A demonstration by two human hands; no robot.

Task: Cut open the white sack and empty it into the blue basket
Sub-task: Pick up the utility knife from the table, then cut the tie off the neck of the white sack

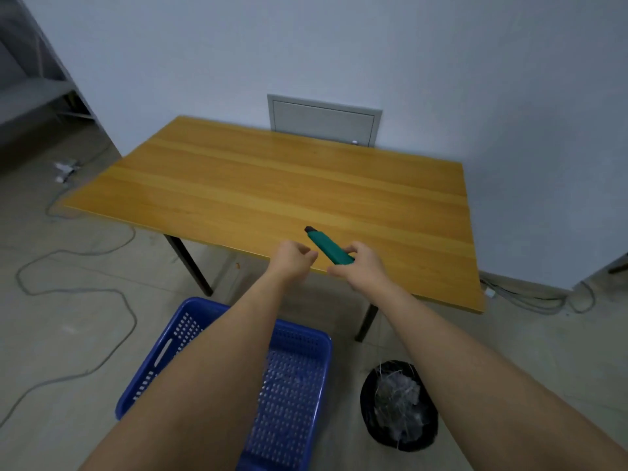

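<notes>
Blue basket [299,379] on the floor beneath both forearms, beside a black-lined bin [399,406]. Right hand [362,266] grips a green utility knife [328,248] over the worktop [258,185] edge; left hand [294,258] loosely curled, holding nothing. No sack in view.

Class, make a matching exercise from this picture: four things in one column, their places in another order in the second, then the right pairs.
Things:
1. green knife
2. blue basket
3. black bin
4. wooden table

Places:
A. on the floor, right of the basket
B. against the wall
C. held in the right hand
D. on the floor under the forearms

Pairs: 1-C, 2-D, 3-A, 4-B
</notes>
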